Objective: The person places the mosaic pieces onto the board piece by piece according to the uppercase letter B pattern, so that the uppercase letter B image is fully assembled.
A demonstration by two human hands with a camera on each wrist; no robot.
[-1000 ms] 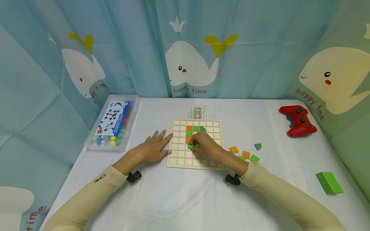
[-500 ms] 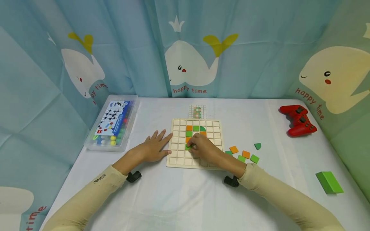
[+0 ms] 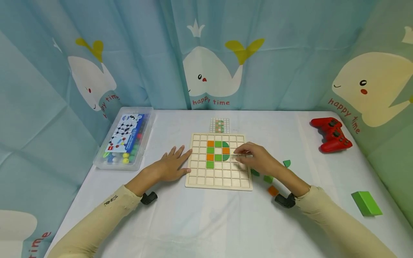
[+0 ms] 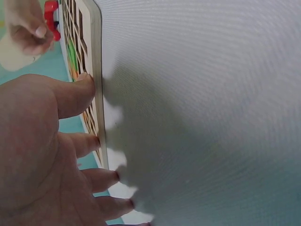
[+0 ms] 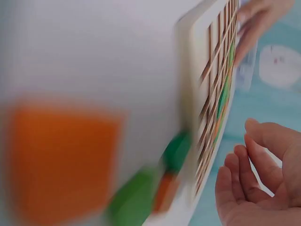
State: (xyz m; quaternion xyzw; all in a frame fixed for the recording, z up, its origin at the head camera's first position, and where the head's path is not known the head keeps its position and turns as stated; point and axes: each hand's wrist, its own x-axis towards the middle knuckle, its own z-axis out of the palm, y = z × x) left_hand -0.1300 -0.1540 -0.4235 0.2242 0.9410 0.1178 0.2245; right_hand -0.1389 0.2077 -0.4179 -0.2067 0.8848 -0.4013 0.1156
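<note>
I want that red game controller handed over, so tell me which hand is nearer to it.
Right. The right hand hovers over the right side of the wooden grid board, with bare table between it and the red game controller. The left hand rests at the board's left edge, farther away.

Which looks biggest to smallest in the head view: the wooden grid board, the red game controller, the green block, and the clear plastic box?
1. wooden grid board
2. clear plastic box, somewhat smaller than the board
3. red game controller
4. green block, though it lies nearer the camera, so its rank against the controller is unsure.
</note>
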